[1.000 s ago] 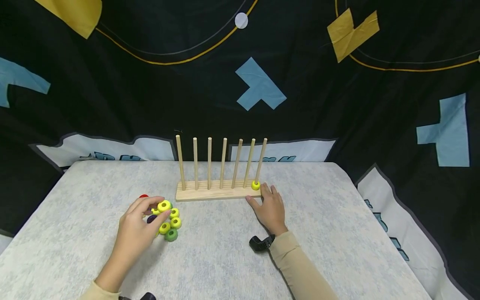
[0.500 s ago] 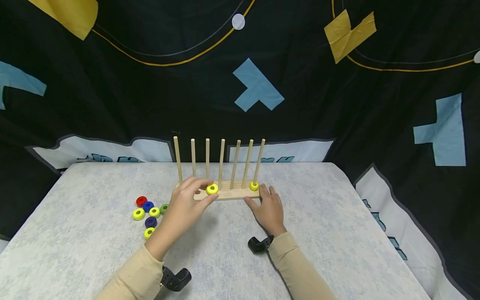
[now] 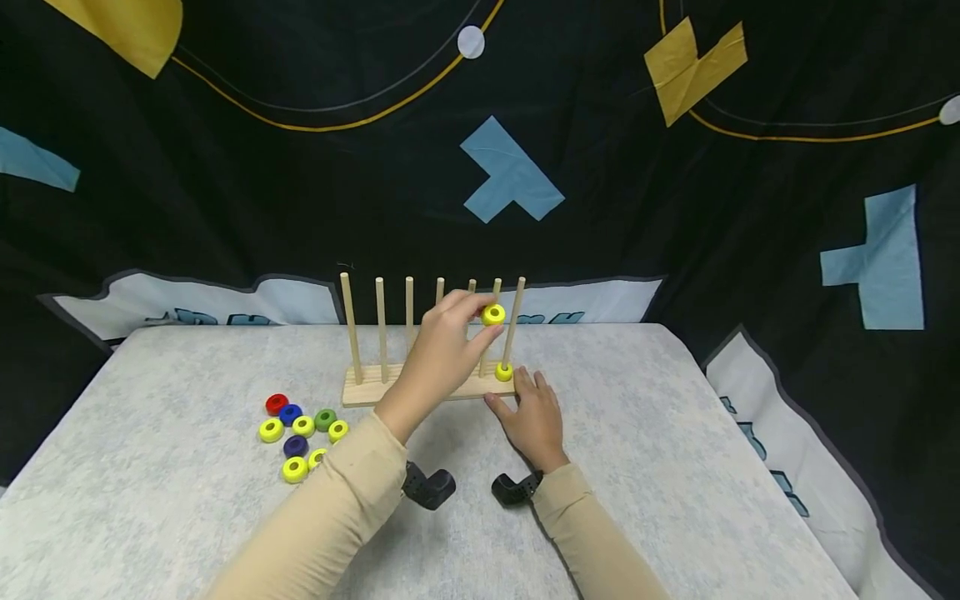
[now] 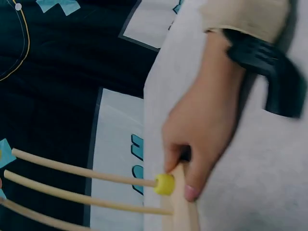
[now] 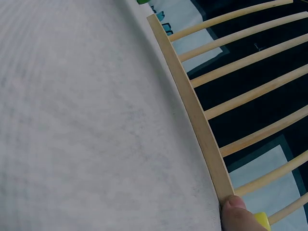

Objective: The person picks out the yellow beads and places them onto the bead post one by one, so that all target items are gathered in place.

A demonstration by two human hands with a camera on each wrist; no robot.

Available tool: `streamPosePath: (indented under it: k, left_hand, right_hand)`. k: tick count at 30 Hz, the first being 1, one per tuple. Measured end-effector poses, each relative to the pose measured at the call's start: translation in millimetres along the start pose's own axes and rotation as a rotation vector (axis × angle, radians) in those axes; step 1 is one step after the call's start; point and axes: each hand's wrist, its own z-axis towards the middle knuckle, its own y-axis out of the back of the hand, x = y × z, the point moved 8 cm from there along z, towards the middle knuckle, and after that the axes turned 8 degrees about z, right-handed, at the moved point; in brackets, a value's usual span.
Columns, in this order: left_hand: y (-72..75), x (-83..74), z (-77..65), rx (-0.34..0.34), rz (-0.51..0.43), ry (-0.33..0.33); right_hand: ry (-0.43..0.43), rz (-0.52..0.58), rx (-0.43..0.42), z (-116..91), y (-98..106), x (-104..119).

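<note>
My left hand (image 3: 446, 343) pinches a yellow ring (image 3: 493, 315) between thumb and fingers, held up beside the upper part of the rightmost peg (image 3: 514, 321). Below it stands a wooden peg rack (image 3: 366, 393) with a row of several upright pegs. One yellow ring (image 3: 504, 372) sits at the bottom of the rightmost peg. With thumb in front and fingers at the end, my right hand (image 3: 534, 427) grips the rack's right end; the left wrist view shows this hand (image 4: 202, 122) too. In the right wrist view its thumb (image 5: 235, 211) presses the base edge.
Left of the rack, loose rings lie on the pale table (image 3: 187, 500): a red ring (image 3: 277, 404), a blue ring (image 3: 290, 414), a green ring (image 3: 325, 419), a purple ring (image 3: 296, 446) and several yellow ones. My left sleeve (image 3: 330, 517) partly covers that group. A black cloth (image 3: 300, 200) hangs behind.
My left hand has carried the yellow ring from the loose group rightward and up to the rightmost peg. The right hand keeps its grip on the rack's end.
</note>
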Motion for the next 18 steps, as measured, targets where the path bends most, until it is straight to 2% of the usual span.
streamPosePath:
  k: [10, 18]
  left_hand:
    - [-15.8, -12.2, 45.5, 0.029, 0.047, 0.022]
    - [-26.9, -10.1, 63.2, 0.072, 0.07, 0.076]
  right_hand:
    - [0.016, 0.015, -0.01, 0, 0, -1]
    - [0.02, 0.014, -0.012, 1, 0, -2]
